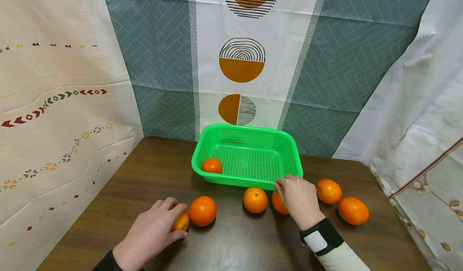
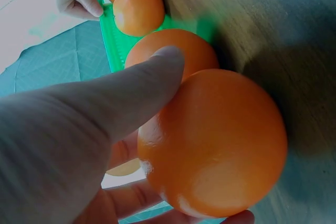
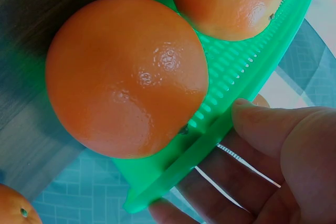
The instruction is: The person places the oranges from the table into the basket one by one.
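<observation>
My left hand (image 1: pixel 153 233) curls its thumb and fingers round an orange (image 2: pixel 215 145) low over the table; in the head view the hand covers part of it. Close beside it lies another orange (image 1: pixel 203 211). My right hand (image 1: pixel 298 198) grips the near right rim of a green plastic basket (image 1: pixel 249 127), thumb on the inner side and fingers beneath in the right wrist view (image 3: pixel 210 129). One orange (image 1: pixel 212 165) sits in the basket's near left corner. In front of the basket stand an orange (image 1: pixel 255 200) and one partly behind my right hand (image 1: pixel 279 203).
Two more oranges (image 1: pixel 328 191) (image 1: pixel 353 211) lie on the brown wooden table (image 1: pixel 162 162) to the right of my right hand. A patterned cloth (image 1: pixel 162 62) hangs behind the basket, with lighter cloths (image 1: pixel 54 102) at the left and right sides.
</observation>
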